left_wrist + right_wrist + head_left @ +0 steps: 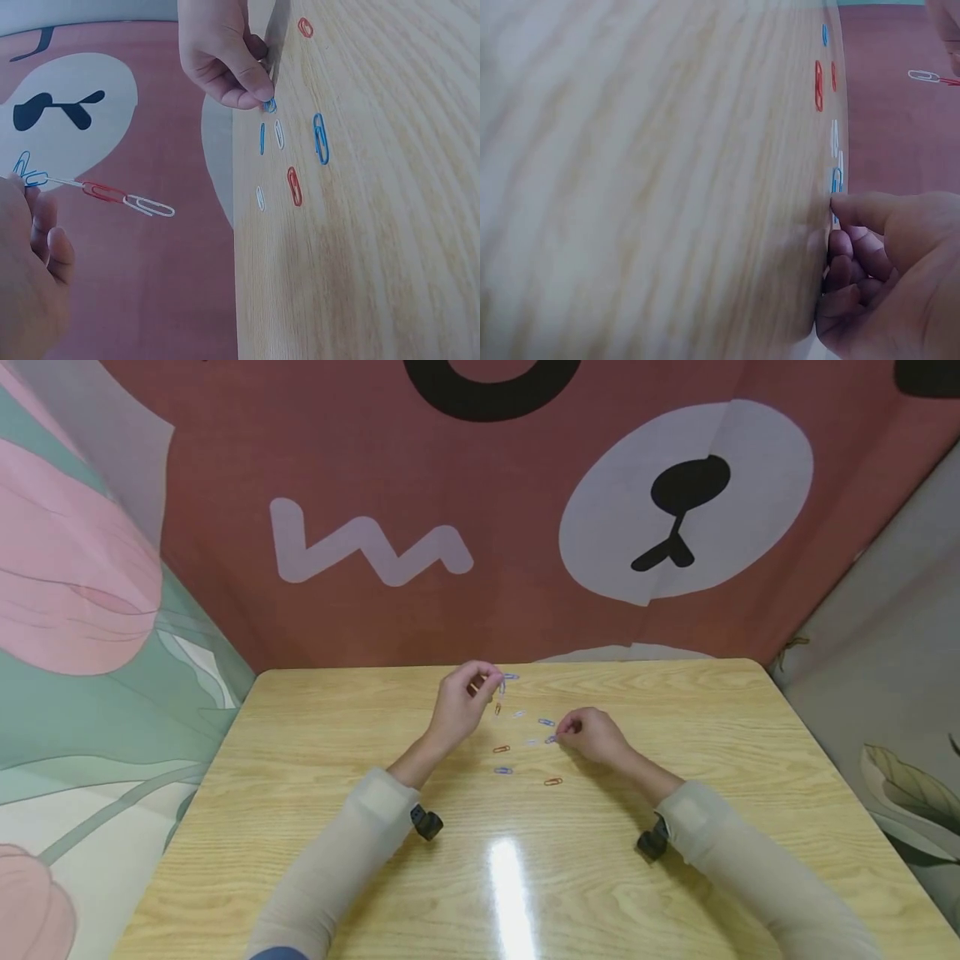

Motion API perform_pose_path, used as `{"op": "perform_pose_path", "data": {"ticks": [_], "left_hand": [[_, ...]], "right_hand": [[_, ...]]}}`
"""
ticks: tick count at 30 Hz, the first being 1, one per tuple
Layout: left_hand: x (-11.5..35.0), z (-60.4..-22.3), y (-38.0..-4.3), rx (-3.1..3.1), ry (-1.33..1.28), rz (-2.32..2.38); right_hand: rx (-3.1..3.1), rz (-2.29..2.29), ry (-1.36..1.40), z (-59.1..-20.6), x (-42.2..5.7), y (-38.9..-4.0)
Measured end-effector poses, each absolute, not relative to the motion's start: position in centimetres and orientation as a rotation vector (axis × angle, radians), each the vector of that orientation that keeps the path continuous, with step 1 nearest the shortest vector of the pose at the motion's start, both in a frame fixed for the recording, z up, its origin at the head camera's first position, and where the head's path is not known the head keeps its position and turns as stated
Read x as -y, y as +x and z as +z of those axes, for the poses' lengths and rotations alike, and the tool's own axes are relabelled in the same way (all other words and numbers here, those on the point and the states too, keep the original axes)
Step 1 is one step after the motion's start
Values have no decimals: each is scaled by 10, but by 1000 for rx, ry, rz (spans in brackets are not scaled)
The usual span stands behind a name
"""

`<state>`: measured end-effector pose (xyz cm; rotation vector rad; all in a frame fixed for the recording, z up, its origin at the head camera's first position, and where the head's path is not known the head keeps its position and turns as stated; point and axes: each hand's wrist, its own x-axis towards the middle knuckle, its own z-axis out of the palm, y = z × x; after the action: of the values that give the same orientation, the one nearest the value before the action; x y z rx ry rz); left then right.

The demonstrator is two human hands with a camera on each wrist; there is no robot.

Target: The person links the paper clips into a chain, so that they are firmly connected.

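Observation:
My left hand [459,703] is raised above the far part of the table and pinches the blue end of a paper clip chain [105,193]. Linked blue, white and red clips make up the chain, which dangles from the fingertips with a white clip [155,206] at its free end. Down at the tabletop, my right hand [596,735] pinches a blue paper clip [836,181] between thumb and forefinger. Its fingertips cover part of that clip. Loose beside this hand lie another blue clip [546,722] and a white clip [279,135].
More loose paper clips lie on the wooden table [300,827]: a red one [501,749], a blue one [503,770] and another red one [553,782] closer to me. A patterned cloth [375,618] hangs behind the table's far edge.

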<state>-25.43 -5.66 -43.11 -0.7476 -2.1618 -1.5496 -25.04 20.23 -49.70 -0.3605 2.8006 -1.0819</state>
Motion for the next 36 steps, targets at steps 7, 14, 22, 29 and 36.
{"op": "perform_pose_path", "data": {"ticks": [7, 14, 22, 29, 36], "left_hand": [[57, -432, -253, 2163, -754, -1552], [57, -434, -252, 2163, -755, -1548], [57, -436, -252, 2157, -761, -1550], [58, -435, -253, 2179, -741, -1549], [57, -436, -255, 2178, -760, -1533]], "right_hand": [[-2754, -1086, -394, -497, -205, -249], [-2720, -1246, -415, -496, -209, -249], [-2658, -1374, -401, -491, -209, -247], [-2635, -1409, -391, -478, -208, -246], [-2623, -1480, -405, -467, -207, -248]]}}
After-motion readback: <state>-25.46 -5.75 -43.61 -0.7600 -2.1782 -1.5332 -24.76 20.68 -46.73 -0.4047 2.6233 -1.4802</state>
